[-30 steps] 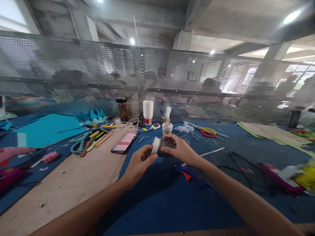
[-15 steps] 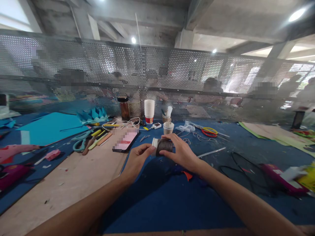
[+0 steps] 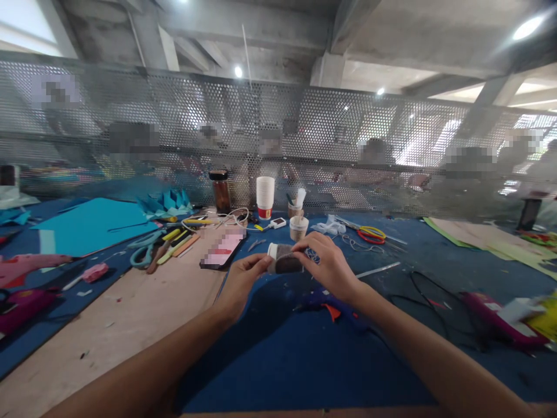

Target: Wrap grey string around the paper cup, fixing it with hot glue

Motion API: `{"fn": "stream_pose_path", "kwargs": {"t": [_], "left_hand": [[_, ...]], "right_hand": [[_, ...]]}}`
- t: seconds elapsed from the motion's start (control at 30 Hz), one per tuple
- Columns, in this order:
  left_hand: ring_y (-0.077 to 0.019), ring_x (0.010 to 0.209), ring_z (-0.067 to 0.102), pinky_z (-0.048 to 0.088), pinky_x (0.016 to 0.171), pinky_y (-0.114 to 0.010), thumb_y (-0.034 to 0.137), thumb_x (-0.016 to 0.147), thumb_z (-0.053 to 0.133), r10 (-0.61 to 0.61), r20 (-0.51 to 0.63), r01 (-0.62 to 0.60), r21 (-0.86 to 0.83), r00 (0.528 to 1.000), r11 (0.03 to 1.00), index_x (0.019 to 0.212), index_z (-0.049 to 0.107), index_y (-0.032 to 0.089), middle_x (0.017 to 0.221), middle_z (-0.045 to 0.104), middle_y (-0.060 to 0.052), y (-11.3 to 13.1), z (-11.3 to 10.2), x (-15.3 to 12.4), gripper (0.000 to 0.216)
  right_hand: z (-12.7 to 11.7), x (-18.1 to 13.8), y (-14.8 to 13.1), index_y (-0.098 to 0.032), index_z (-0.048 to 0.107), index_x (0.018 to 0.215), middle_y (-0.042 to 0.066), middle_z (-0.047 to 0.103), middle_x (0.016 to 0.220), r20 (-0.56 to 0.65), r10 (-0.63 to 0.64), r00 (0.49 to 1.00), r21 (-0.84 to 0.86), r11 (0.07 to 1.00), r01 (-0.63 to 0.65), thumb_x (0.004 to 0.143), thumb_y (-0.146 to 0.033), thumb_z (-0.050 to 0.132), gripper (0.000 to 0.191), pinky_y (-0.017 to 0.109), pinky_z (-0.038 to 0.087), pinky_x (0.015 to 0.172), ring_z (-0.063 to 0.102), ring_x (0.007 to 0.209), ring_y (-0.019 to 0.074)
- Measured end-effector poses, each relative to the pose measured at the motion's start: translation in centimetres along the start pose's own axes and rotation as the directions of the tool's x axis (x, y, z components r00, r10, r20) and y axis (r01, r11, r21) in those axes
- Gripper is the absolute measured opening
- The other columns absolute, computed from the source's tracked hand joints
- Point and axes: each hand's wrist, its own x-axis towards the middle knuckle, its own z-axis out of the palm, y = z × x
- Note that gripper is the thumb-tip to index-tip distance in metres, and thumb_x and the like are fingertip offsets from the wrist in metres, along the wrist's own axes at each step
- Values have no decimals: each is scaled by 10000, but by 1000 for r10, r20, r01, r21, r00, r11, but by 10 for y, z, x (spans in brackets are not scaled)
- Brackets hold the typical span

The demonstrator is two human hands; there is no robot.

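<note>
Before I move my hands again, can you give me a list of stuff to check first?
1. Left hand holding the cup: ok, fingers at the white end.
2. Right hand on the dark wrap: fingertips are there; whether they pinch it, cannot tell.
3. Wrap stuck down all round: cannot tell, the far side is hidden.
4. Blue glue gun well away from your right hand: not ok, it lies close by.
5. Scissors away from your fingers: ok, lying beyond your right hand.
</note>
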Motion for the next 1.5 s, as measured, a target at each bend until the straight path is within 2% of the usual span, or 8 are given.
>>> {"fn": "stream_pose_path", "kwargs": {"t": [0.27, 0.57, 0.67, 0.77, 0.93, 1.17, 1.4, 1.5], "left_hand": [[-206, 917, 719, 561, 873, -333, 323, 732, 893, -24, 18, 26, -139, 1000, 990, 1024, 787, 128, 1009, 792, -111, 2, 0, 2, 367], [-185, 925, 730, 518, 993, -350, 244, 720, 901, 17, -14, -20, -225, 1000, 974, 966, 790, 143, 922, 798, -62, 3, -5, 9, 289], [-194, 947, 733, 515, 1014, -373, 236, 744, 887, -13, -17, 8, -242, 1000, 970, 1014, 782, 134, 997, 798, -87, 3, -7, 11, 308], [-184, 918, 728, 533, 975, -356, 241, 770, 870, -12, -12, 9, -244, 1000, 970, 1008, 783, 126, 1009, 791, -95, 1, -6, 10, 278], [-186, 925, 712, 550, 935, -330, 290, 795, 852, -40, 89, 59, -218, 995, 974, 992, 796, 137, 1040, 781, -97, -2, 0, 3, 255], [-239, 1053, 690, 535, 987, -376, 356, 794, 845, -12, 161, 27, -95, 987, 995, 974, 825, 172, 1099, 780, -115, -8, 1, 2, 259], [-169, 832, 682, 536, 876, -325, 343, 689, 915, 5, 73, -2, -36, 997, 999, 887, 820, 166, 890, 779, -64, -8, 0, 3, 282], [-184, 884, 696, 531, 913, -332, 355, 741, 878, 14, 102, -11, -24, 995, 1000, 939, 826, 168, 944, 789, -77, -7, 0, 2, 277]], "right_hand": [[-7, -1, -9, -274, 682, 1099, 39, 720, 1022, 101, 7, 995, 17, 1000, -9, 1036, -276, 566, 132, 395, 501, 923, 666, 982, 220], [-30, -5, -25, -287, 677, 1243, 52, 755, 1132, 235, 132, 963, -51, 991, -124, 1031, -345, 565, 247, 365, 548, 810, 718, 891, 218], [-36, -10, -22, -292, 675, 1212, 65, 674, 1340, 141, 130, 982, -84, 989, -118, 1042, -346, 554, 216, 394, 562, 863, 713, 968, 231], [-31, -17, -9, -285, 653, 1220, 76, 662, 1328, 52, 133, 990, -100, 987, -127, 1033, -360, 581, 214, 436, 541, 954, 687, 1076, 253], [-4, -29, 11, -268, 487, 1468, 121, 611, 1428, 119, 248, 961, -32, 969, -246, 967, -484, 667, 574, 527, 472, 1078, 598, 1298, 317], [5, -36, 13, -277, 545, 1400, 106, 655, 1338, 78, 242, 967, 3, 970, -243, 901, -387, 755, 553, 496, 498, 1034, 647, 1200, 296], [3, -38, 13, -269, 584, 1349, 95, 663, 1329, 9, 239, 971, 71, 968, -239, 866, -329, 789, 529, 463, 499, 1042, 642, 1205, 277], [5, -38, 12, -263, 601, 1320, 94, 681, 1289, -6, 295, 955, 138, 947, -292, 853, -328, 793, 508, 467, 516, 1020, 670, 1150, 271]]}}
